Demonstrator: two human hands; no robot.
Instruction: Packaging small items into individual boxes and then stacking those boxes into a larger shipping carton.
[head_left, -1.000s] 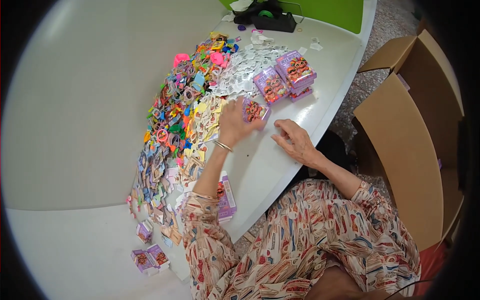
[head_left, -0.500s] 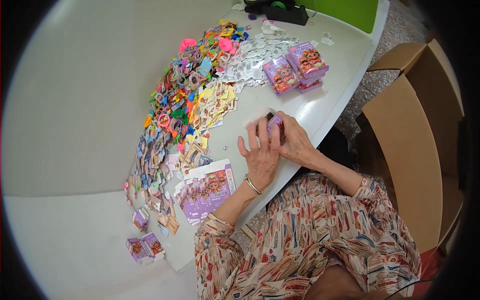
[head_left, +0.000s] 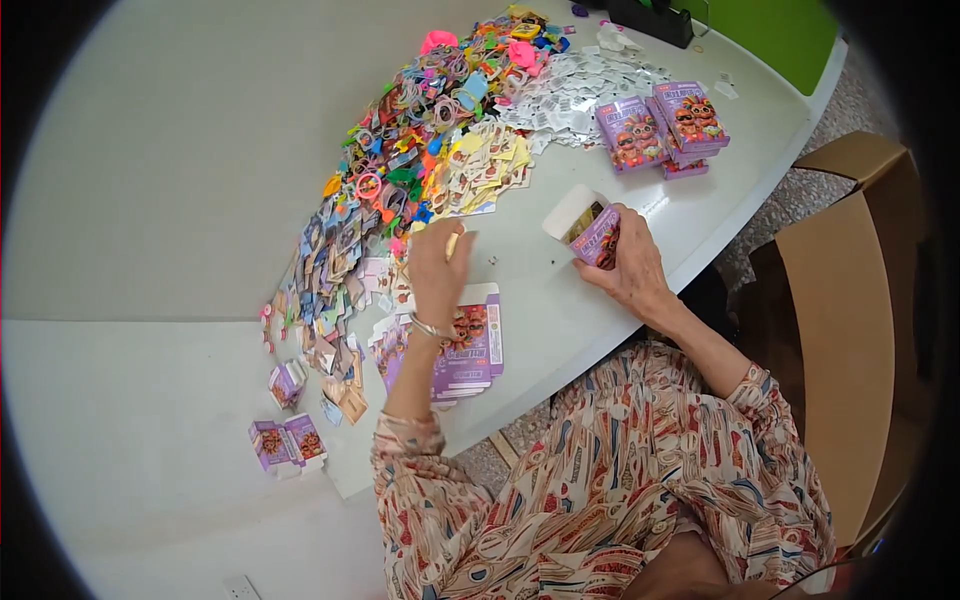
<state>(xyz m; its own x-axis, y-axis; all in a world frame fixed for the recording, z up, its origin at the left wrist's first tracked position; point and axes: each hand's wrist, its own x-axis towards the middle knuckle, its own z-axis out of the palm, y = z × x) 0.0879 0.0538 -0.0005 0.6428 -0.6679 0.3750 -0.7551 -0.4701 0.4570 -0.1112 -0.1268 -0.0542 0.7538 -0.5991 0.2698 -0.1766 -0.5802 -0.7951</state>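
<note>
My right hand [head_left: 640, 265] is wrapped round a small purple carton [head_left: 597, 243] with cartoon figures on its front. The carton's white top flap stands open, and something dark and yellowish shows inside. My left hand [head_left: 437, 270] hovers at the near edge of the pile of yellow picture cards [head_left: 480, 170], its fingers curled together. A bit of yellow shows between thumb and fingers, too small to name. Below that wrist lies a stack of flat purple cartons [head_left: 470, 350], partly covered by my forearm.
Colourful small toys and bands [head_left: 440, 100] form a long heap. White paper packets [head_left: 585, 90] lie beside it, and picture cards [head_left: 335, 250] nearer. Filled-out purple boxes [head_left: 690, 120] are stacked right; small opened boxes [head_left: 285, 445] sit left. A cardboard box [head_left: 830, 330] stands beside the table.
My left hand has left the carton and moved left to the cards. My right hand still holds the carton, whose open flap now shows. The whole view has shifted a little.
</note>
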